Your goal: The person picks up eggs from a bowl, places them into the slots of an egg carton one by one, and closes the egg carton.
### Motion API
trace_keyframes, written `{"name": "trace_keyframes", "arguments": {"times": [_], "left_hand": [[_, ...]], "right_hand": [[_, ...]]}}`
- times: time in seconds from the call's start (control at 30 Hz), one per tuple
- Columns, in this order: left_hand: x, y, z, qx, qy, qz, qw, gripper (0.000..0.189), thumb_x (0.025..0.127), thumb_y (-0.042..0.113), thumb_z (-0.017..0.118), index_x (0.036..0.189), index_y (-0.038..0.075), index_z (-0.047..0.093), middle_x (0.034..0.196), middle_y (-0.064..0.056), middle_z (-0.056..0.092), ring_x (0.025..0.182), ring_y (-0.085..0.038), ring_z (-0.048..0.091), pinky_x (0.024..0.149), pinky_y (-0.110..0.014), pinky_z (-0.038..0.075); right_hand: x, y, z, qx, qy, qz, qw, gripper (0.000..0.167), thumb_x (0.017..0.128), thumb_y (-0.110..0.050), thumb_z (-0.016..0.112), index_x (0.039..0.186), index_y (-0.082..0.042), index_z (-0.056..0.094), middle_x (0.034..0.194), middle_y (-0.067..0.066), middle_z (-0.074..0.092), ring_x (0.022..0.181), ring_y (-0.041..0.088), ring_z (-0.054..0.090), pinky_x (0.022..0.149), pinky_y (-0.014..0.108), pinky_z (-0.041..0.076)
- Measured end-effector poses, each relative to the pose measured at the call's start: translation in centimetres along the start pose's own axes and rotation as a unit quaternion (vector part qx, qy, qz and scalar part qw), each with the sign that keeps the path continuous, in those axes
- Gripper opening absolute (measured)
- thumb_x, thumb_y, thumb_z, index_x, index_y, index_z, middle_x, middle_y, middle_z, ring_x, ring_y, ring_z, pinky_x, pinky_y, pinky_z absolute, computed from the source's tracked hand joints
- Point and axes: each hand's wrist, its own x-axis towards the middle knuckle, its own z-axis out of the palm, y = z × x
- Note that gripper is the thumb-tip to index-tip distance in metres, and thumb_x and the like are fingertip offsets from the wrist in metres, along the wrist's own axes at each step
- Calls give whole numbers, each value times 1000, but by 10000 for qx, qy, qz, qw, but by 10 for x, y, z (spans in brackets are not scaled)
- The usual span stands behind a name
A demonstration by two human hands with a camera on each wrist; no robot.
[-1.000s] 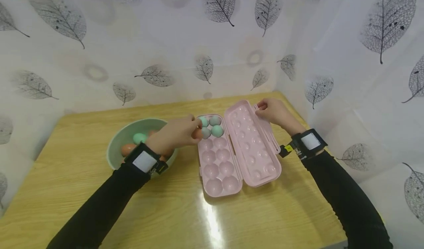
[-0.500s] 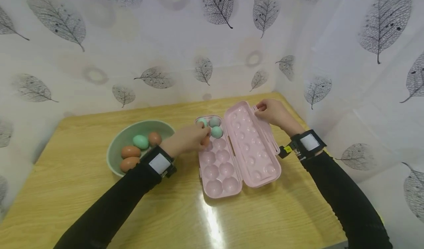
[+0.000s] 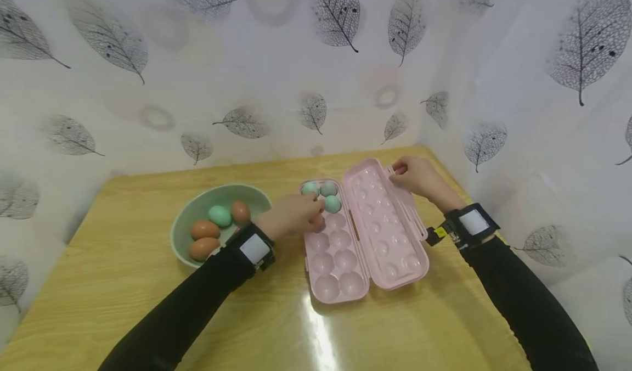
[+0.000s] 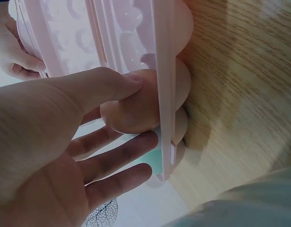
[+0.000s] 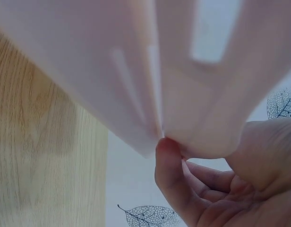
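A pink egg carton (image 3: pixel 323 262) lies open on the table, its lid (image 3: pixel 387 234) tilted up on the right. Pale green eggs (image 3: pixel 332 204) fill cups at the far end; one beside the left hand is hidden in the head view. With thumb and fingers, my left hand (image 3: pixel 291 215) grips a brown egg (image 4: pixel 136 106) at a left-side cup just below them. The egg sits low against the carton's edge. My right hand (image 3: pixel 419 179) pinches the lid's far outer edge, where a flap (image 5: pixel 202 109) hangs; thumb and finger meet on it in the right wrist view.
A light green bowl (image 3: pixel 179 236) stands left of the carton, under the left forearm. It holds a green egg (image 3: pixel 219 215) and several brown eggs (image 3: pixel 204 229). A leaf-print curtain (image 3: pixel 276 69) hangs behind and to the right of the wooden table (image 3: pixel 138 305).
My left hand has moved right, away from the bowl, bringing the brown egg down to the carton cup. The right hand stays on the lid. The head view has shifted slightly.
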Motion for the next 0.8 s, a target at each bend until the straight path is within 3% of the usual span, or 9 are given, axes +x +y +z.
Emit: {"name": "trace_keyframes", "arguments": {"times": [0.2,0.43,0.8], "left_hand": [[0,3,3,-3,65,42,10000,8,94,19,64,96,14,58,97,-5,54,72,-19,50,62,-29,43],[-2,8,8,340,131,230,9991,6,95,17,62,93,14,58,96,-4,57,75,-18,51,68,-33,50],[-3,11,9,506,333,208,9979,8,97,14,62,105,13,63,103,-7,64,91,-24,61,83,-40,55]], "right_hand": [[-1,0,2,-85,60,-51,9999,44,95,-22,59,129,7,60,121,28,65,109,39,63,93,48,55],[-5,-1,1,-39,-38,-14,10000,44,96,-22,60,130,7,59,122,29,65,110,41,64,94,50,56],[-2,-2,1,-92,-31,-15,10000,45,96,-22,59,130,6,59,122,29,65,109,40,63,93,49,56]]}}
